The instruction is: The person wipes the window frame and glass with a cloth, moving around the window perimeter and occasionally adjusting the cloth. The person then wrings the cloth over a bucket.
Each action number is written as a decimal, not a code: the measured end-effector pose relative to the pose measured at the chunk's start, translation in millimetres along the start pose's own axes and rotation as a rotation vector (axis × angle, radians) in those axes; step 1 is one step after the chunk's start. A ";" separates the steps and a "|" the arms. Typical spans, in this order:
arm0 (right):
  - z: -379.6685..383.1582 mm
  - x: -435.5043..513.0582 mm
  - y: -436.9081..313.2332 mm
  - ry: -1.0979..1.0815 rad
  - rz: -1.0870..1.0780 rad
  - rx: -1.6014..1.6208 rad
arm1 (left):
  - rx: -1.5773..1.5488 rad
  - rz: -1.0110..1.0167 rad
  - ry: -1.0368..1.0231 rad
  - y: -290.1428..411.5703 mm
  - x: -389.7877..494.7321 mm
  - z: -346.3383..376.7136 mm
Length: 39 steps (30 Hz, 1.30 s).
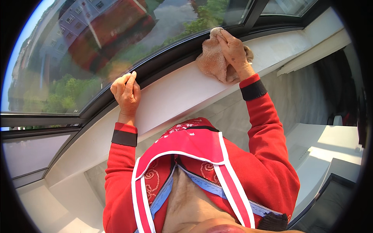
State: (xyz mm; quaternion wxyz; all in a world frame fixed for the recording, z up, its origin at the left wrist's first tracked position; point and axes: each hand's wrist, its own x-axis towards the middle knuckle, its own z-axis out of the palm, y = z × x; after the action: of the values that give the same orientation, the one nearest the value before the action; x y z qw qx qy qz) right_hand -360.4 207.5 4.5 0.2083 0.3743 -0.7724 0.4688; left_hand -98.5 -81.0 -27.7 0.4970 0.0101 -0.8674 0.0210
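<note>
My right hand (234, 50) grips a beige terry cloth (210, 59) bunched at the dark frame along the window's bottom. The lower part of the cloth hangs over the white windowsill (172, 92). Farther left, my left hand (127, 91) has its fingers curled over the inner edge of the black window frame (167, 61). Behind that frame stands a large glass pane (122, 38), with trees and buildings visible through it.
A frame post (253, 14) separates the large pane from a smaller one at upper right. Pale curtain fabric (316, 51) hangs beside the sill's right end. Grey tile floor (230, 112) lies below the sill. White furniture (335, 139) and a dark-edged panel (326, 198) are at right.
</note>
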 end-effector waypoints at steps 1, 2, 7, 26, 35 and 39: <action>5.2 -1.1 -4.2 0.019 -0.022 -0.001 | -0.020 -0.004 0.005 -0.3 0.3 -0.5; 15.4 -6.3 -13.8 -0.004 -0.037 0.024 | -0.038 -0.008 0.005 -0.5 0.5 -1.0; 88.0 -27.4 -85.4 -0.082 -0.150 0.128 | -0.071 -0.028 -0.030 -0.6 1.2 -5.5; 135.3 -33.4 -152.2 -0.148 -0.261 0.226 | -0.116 -0.132 -0.174 -22.3 -8.1 -68.7; 153.8 -49.5 -189.3 -0.676 0.109 0.564 | -0.405 -0.283 -0.079 -18.2 -7.8 -79.4; 106.3 -59.4 -167.4 -0.324 0.527 1.165 | -0.208 -0.291 0.138 -35.8 -23.6 -113.5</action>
State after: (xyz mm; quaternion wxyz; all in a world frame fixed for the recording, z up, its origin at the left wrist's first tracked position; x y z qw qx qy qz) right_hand -190.2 89.9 9.3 -0.2690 0.2900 -0.4799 0.7831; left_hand 12.7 -111.6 10.2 0.5517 0.0826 -0.8180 -0.1402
